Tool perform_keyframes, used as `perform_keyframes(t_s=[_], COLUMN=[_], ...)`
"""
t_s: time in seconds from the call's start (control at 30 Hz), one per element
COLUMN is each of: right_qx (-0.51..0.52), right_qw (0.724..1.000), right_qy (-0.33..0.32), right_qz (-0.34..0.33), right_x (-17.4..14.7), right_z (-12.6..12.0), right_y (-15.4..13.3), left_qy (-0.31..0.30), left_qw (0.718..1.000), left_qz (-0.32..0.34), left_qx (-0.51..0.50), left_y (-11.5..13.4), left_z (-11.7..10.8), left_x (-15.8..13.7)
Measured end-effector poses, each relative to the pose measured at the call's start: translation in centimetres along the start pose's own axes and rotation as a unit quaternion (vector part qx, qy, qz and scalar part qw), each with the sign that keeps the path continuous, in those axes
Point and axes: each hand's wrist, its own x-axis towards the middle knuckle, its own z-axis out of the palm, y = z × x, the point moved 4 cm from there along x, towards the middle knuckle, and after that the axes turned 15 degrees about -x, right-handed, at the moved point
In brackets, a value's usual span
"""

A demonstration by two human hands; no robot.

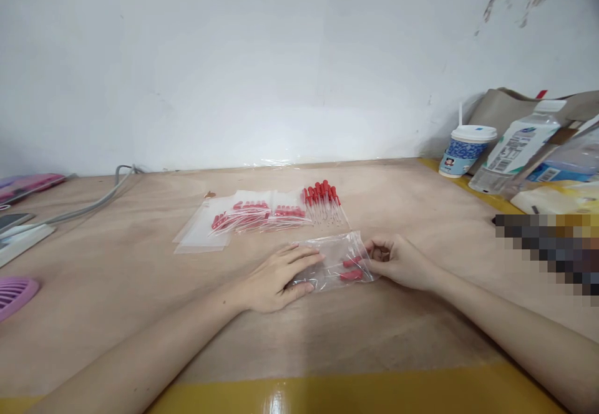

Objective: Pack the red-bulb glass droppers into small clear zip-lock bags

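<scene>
A clear plastic bag (332, 250) lies flat on the wooden table in front of me, with red-bulbed droppers (352, 275) inside its right end. Across the bag's left part rests my left hand (279, 278), its fingers stretched out and spread. My right hand (397, 261) is closed in a pinch at the bag's right edge, beside the red bulbs; its fingertips are partly hidden. Just beyond are loose droppers with red bulbs (322, 191) and thin clear stems. Several filled bags (255, 214) overlap to their left, next to flat clear bags (199, 227).
On the right stand a paper cup (468, 146) with a straw and a leaning plastic bottle (519, 146), with other bags behind them. A grey cable (98, 202) runs along the left side, near a purple slatted object (16, 295). A white wall (281, 65) closes off the back.
</scene>
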Motion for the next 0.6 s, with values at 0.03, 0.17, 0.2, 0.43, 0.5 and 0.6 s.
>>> perform_keyframes(t_s=[0.03, 0.17, 0.2, 0.43, 0.5, 0.6], right_qx=[0.0, 0.025, 0.034, 0.108, 0.102, 0.065], right_qw=[1.0, 0.999, 0.998, 0.986, 0.986, 0.988], right_qy=[0.002, -0.027, -0.046, -0.085, -0.06, -0.019], right_qz=[0.004, 0.001, -0.001, 0.094, 0.114, 0.137], right_x=[0.03, 0.04, 0.01, -0.12, -0.19, -0.39], right_z=[-0.01, 0.07, 0.16, 0.24, 0.06, -0.21], right_y=[0.04, -0.29, -0.43, -0.03, -0.02, -0.19], left_qy=[-0.001, -0.004, -0.004, -0.004, -0.002, -0.001], left_qw=[1.0, 1.0, 1.0, 1.0, 1.0, 1.0], left_qz=[-0.001, -0.004, -0.003, -0.006, -0.004, -0.001], left_qx=[0.0, 0.0, 0.0, 0.002, 0.002, 0.001], left_y=[0.01, 0.0, 0.0, -0.06, -0.04, 0.0], left_z=[-0.01, -0.01, 0.0, 0.05, -0.01, -0.07], left_x=[0.01, 0.04, 0.05, 0.03, 0.03, 0.04])
